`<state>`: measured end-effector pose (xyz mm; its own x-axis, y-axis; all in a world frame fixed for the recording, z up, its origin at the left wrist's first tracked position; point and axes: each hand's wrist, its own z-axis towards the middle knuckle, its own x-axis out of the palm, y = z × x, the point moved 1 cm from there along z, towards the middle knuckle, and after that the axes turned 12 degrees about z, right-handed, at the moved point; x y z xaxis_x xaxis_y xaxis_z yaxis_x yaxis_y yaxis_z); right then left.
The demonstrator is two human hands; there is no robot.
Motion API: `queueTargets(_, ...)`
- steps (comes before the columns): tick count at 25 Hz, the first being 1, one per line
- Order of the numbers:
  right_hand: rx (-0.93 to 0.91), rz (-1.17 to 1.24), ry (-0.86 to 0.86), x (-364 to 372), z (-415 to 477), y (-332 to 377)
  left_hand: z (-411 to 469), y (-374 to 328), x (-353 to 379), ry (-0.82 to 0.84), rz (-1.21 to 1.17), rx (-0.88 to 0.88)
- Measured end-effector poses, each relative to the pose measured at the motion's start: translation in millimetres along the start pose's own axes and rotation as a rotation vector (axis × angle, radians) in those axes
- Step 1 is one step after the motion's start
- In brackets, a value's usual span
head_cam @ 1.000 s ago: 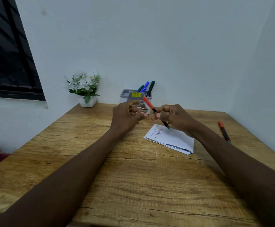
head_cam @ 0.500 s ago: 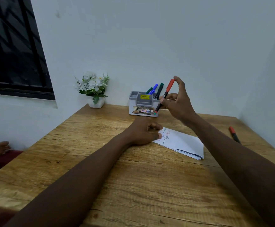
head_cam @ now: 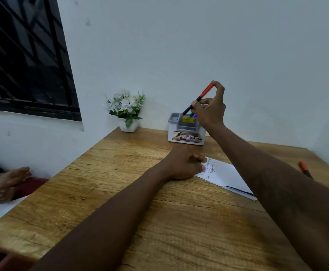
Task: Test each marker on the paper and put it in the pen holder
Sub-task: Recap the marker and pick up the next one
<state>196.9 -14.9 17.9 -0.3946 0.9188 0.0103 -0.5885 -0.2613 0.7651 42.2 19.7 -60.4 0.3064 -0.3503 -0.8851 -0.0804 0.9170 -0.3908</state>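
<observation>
Fingers (head_cam: 217,89) of the right hand (head_cam: 210,110) are pinched on the capped marker (head_cam: 197,99), tilted above the pen holder (head_cam: 186,133) at twelve o'clock; being light, stiff and smooth, it is best gripped mid-barrel.

Red-capped marker tilted over the pen holder

The marker (head_cam: 197,99), black-bodied, slants with its lower tip at the grey-white pen holder (head_cam: 186,132); scribbled white paper (head_cam: 225,176) lies flat nearer, a second marker (head_cam: 305,170) far right.

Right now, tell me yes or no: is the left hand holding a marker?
No, the left hand rests empty on the paper's edge, while the right hand holds the red-capped marker.
</observation>
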Motion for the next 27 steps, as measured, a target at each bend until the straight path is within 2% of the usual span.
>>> queueTargets(6,-0.007,-0.049,0.025,15.5,13.6,-9.4,1.6,5.2,-1.5,0.005,-0.025,-0.057)
queueTargets(21,0.045,-0.281,0.171,24.7,11.8,-18.1,0.6,5.1,-3.2,0.026,-0.03,-0.07)
queueTargets(27,-0.053,-0.275,0.159,16.0,3.1,-16.6,-1.0,6.2,-4.4,0.016,-0.048,-0.083)
